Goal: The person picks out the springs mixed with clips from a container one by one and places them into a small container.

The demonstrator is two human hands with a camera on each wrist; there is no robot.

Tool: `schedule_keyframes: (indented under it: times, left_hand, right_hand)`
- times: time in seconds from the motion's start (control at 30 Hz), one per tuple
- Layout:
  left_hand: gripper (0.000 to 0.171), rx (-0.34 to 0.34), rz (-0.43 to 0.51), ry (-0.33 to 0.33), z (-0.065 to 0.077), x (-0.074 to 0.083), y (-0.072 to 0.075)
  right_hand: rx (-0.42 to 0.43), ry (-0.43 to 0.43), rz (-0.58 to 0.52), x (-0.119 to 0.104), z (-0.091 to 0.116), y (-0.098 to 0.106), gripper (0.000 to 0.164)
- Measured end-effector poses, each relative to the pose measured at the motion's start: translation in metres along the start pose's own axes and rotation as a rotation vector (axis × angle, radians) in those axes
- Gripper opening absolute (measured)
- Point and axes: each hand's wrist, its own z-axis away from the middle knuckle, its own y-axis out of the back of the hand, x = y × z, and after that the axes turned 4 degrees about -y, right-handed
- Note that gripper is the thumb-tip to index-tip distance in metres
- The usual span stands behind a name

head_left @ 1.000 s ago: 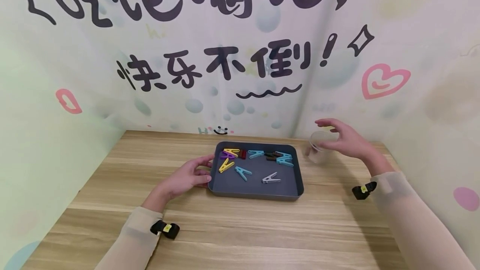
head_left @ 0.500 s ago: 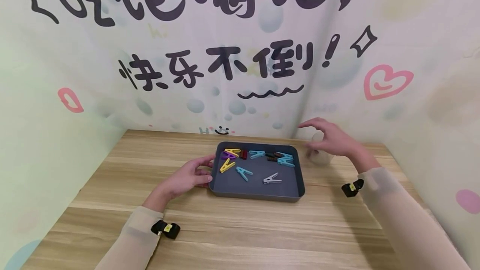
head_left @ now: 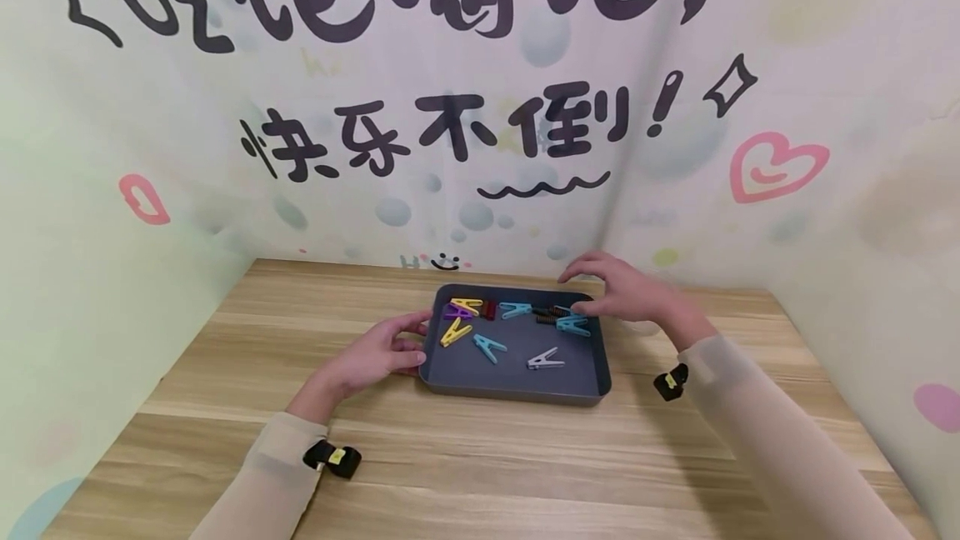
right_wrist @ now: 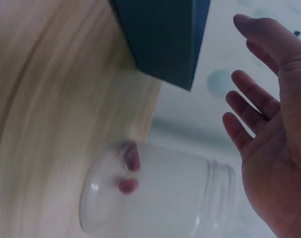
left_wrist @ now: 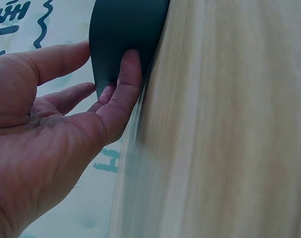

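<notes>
Left hand (head_left: 378,350) relaxed, fingers touching outer left wall of dark-grey rectangular tray (head_left: 480,377) | right hand (head_left: 628,288) loose, fingers parted, near tray's back-right corner | blue, yellow and white V-shaped plastic clips (head_left: 482,342) inside tray | clear cylindrical jar (right_wrist: 172,193) holding dark-red pieces (right_wrist: 132,156) right of tray

The sleeved left arm (head_left: 262,473) and right arm (head_left: 780,432) both reach forward and angle inward. The left hand (head_left: 367,357) has its fingers gently bent, thumb apart; the right hand (head_left: 626,290) is raised, fingers loosely curved, thumb spread.
</notes>
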Motion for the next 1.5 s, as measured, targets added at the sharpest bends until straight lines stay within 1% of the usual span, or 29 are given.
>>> schedule_keyframes:
  times: [0.17,0.3,0.53,0.77,1.0,1.2,1.4,1.5]
  left_hand:
    - [0.069,-0.002,0.003,0.001,0.001,0.000,-0.001]
    - [0.069,0.001,0.002,0.000,0.001,0.001,-0.001]
    - [0.069,0.000,-0.001,-0.009,0.000,0.000,-0.002]
    - [0.069,0.000,0.001,-0.008,-0.002,-0.002,-0.002]
    - [0.069,0.009,0.008,-0.002,0.000,-0.001,-0.002]
    - [0.069,0.008,0.018,-0.006,0.000,0.001,-0.001]
    - [0.069,0.008,0.020,-0.007,0.000,0.001,-0.001]
    - [0.069,0.005,0.023,-0.005,0.000,0.000,-0.002]
  right_hand:
    - [-0.027,0.054,0.007,0.002,-0.010,-0.013,0.039]
    - [-0.042,0.075,0.025,0.004,-0.015,-0.022,0.036]
    - [-0.096,0.045,0.057,0.004,-0.020,-0.032,0.033]
    - [-0.118,0.042,0.079,0.005,-0.023,-0.040,0.029]
    - [-0.152,0.011,0.114,0.004,-0.027,-0.043,0.028]
    - [-0.154,0.016,0.117,0.004,-0.027,-0.046,0.022]
    - [-0.154,0.010,0.124,0.006,-0.029,-0.049,0.012]
    - [-0.151,0.017,0.125,0.006,-0.029,-0.050,0.010]
